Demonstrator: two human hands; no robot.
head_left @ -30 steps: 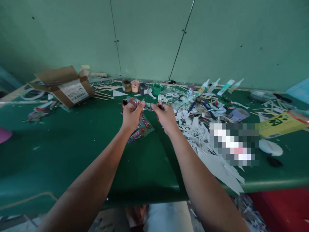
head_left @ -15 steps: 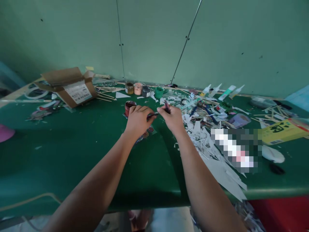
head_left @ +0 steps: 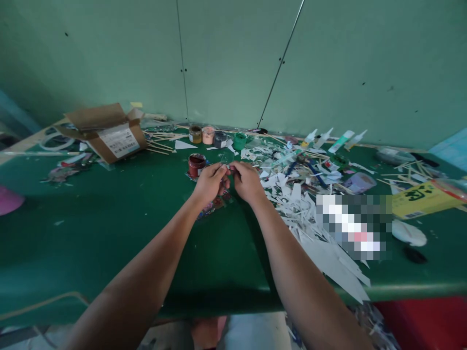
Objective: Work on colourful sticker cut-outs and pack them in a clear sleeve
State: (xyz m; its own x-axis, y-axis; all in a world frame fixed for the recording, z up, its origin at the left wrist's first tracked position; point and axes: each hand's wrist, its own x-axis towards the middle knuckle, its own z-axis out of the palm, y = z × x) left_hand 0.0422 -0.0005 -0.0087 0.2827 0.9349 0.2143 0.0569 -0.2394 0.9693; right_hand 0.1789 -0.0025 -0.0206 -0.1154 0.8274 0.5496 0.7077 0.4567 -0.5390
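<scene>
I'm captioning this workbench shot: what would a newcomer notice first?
Probably the left hand and right hand, close together mid-picture, with the red jar just beyond the left. Next, the white scraps strewn right of the hands, down to the bench's front edge. Then the open carton, back left.

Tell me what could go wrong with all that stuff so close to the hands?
The red jar looks open and stands right by the left hand, so a bump might tip it and spill what's inside. Also, a corner of the big white paper pokes past the front edge of the table, near the right arm; a brush might knock it off.
</scene>
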